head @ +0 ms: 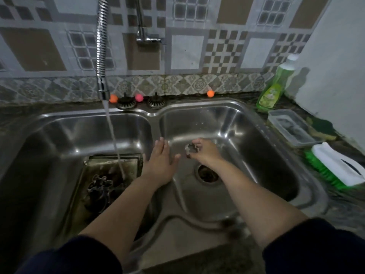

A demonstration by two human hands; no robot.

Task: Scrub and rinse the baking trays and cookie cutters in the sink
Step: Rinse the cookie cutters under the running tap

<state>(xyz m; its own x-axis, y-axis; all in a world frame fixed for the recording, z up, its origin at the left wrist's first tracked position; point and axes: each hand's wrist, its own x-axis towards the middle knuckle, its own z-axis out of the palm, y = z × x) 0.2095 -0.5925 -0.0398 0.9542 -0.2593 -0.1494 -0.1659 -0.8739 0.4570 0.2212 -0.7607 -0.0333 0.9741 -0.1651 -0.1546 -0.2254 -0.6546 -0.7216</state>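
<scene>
A dirty baking tray (pixel 94 165) lies in the left basin of the double steel sink (pixel 156 113), with several metal cookie cutters (pixel 100 186) on it. Water from the flexible tap (pixel 102 46) streams onto the tray. My right hand (pixel 205 152) is over the right basin, above the drain (pixel 207 173), with its fingers closed on a small metal cookie cutter (pixel 190 148). My left hand (pixel 161 163) hovers flat over the divider between the basins, fingers spread, holding nothing.
On the right counter stand a green dish soap bottle (pixel 274 88), a clear plastic container (pixel 292 126) and a green-and-white scrub brush (pixel 335 167). Two sink strainers (pixel 126 102) and small orange and pink balls (pixel 210 93) sit behind the sink by the tiled wall.
</scene>
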